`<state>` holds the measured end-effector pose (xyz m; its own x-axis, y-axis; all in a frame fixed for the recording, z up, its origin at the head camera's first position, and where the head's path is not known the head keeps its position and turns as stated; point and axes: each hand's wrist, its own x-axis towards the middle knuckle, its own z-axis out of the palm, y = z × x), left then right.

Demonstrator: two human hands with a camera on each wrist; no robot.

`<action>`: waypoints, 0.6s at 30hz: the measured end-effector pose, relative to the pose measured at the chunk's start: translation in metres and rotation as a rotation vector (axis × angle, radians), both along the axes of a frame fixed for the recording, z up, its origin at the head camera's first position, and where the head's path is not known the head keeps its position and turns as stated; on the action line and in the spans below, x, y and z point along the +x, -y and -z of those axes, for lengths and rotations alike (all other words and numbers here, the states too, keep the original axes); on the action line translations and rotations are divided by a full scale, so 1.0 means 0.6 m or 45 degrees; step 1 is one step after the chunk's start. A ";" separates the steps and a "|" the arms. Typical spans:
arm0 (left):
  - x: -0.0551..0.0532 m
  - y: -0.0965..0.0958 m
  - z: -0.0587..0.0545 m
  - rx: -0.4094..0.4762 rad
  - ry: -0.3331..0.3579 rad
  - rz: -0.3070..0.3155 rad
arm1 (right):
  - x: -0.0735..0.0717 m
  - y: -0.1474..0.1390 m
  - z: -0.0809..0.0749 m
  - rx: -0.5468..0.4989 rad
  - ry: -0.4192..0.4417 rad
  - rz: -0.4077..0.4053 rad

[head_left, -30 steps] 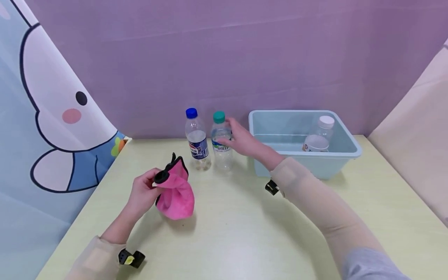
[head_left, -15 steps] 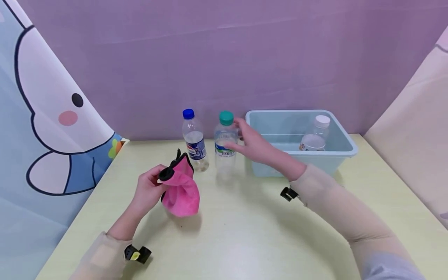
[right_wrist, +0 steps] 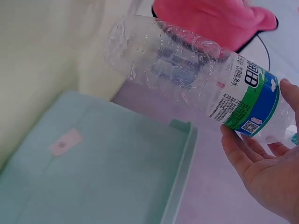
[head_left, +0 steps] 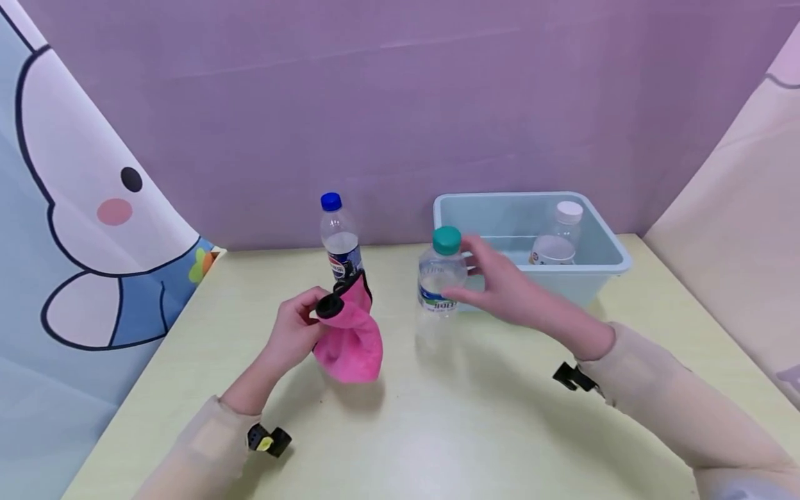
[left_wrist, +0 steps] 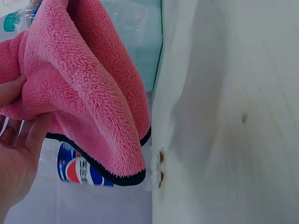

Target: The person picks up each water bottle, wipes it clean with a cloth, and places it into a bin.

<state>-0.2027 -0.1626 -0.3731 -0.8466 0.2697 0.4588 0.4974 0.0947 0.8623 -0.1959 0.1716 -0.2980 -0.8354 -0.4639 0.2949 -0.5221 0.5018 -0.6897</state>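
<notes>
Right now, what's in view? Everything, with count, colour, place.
Table: one, pale yellow-green, lower view.
Bin: one, pale blue, table's back right.
White-capped bottle: one, clear, inside the bin.
Green-capped bottle: one, clear, by the bin's front left.
Cloth: one, pink, black-edged, left of centre.
Blue-capped bottle: one, clear, behind the cloth.
Backdrop: one, purple, behind the table.
Cartoon sheet: one, blue-white, left.
Pale sheet: one, pinkish, right.
Wrist devices: two, black, one per wrist.
Sleeves: two, beige, on the forearms.
Left hand: one, bare, gripping the cloth.
Right hand: one, bare, gripping the green-capped bottle.

The pink cloth [head_left: 351, 347] partly hides the blue-capped bottle [head_left: 341, 244].
</notes>
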 end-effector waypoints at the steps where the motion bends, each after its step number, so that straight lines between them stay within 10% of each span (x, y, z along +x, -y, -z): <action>1: -0.001 -0.004 0.000 -0.008 -0.002 0.007 | 0.005 -0.004 0.002 0.015 0.010 0.008; 18: -0.009 -0.060 -0.013 -0.017 -0.018 0.113 | 0.044 -0.037 0.045 0.056 -0.034 0.030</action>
<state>-0.2080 -0.1267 -0.3650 -0.8126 0.3493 0.4666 0.5166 0.0609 0.8541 -0.1695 0.1937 -0.3252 -0.8383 -0.4572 0.2969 -0.5277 0.5439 -0.6524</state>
